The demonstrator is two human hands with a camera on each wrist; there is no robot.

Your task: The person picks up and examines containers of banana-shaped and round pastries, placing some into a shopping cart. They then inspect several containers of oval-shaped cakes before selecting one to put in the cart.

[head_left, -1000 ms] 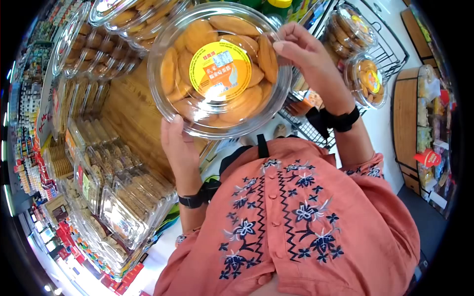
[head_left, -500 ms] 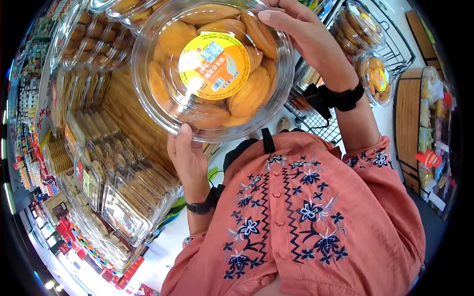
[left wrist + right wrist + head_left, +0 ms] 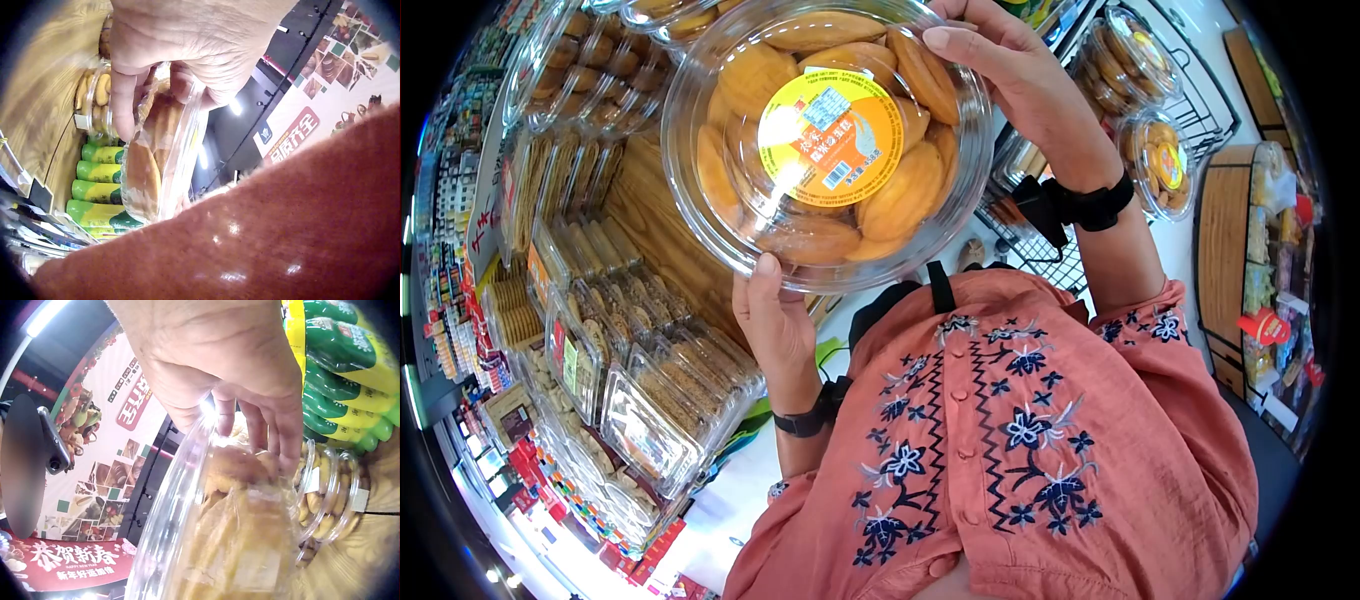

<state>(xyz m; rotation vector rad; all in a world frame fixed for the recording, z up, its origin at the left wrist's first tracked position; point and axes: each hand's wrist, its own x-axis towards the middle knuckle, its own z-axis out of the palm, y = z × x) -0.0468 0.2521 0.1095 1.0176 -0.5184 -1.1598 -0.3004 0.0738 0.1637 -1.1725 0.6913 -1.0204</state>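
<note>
A round clear plastic box of golden oval cakes (image 3: 745, 85) is held up in front of the body, its yellow and orange label (image 3: 833, 137) facing me. My left hand (image 3: 780, 325) grips the near lower edge, thumb on the lid side. At the upper right edge, my right hand (image 3: 1035, 85) holds the rim with its thumb on top. The left wrist view has the left hand's fingers (image 3: 125, 103) curled round the box's side. Fingers of the right hand (image 3: 228, 369) reach behind the box in the right wrist view, cakes showing through the plastic.
On the left, a wooden display table (image 3: 675, 215) bears stacked clear packs of biscuits (image 3: 650, 420) and small cakes (image 3: 590, 85). A black wire cart (image 3: 1055, 265) stands at the right, with round boxes (image 3: 1157, 165) near it. Green and yellow packs (image 3: 344, 375) lie beyond the box.
Both hands have brought the box up and slightly left, closer to the head camera, and its label has turned a little. Over the last half second it has barely moved.
</note>
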